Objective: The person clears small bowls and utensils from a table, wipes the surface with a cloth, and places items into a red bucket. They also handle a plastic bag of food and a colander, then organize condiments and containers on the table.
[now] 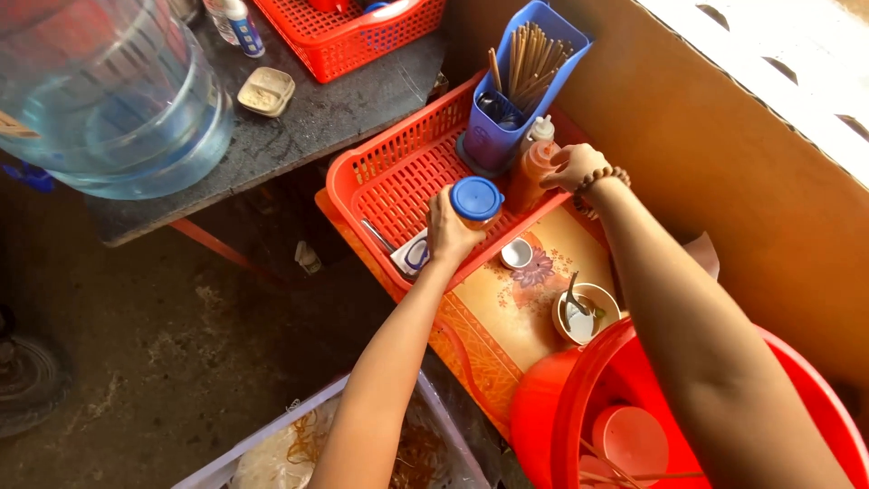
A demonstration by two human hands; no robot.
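My left hand [450, 232] grips a small jar with a blue lid [476, 198] over the front rim of a red plastic basket [389, 172]. My right hand [572, 167], with a beaded bracelet at the wrist, is closed around an orange sauce squeeze bottle [531, 172] with a white cap, standing at the basket's right end. Behind the bottle a blue holder [507, 91] full of chopsticks and spoons stands in the basket.
The basket rests on an orange patterned tray [507, 308] with a small white cup [517, 254] and a bowl with a spoon [584, 312]. A red bucket [579, 407] sits lower right, a big water jug [109, 91] upper left, another red basket [353, 36] on the dark table.
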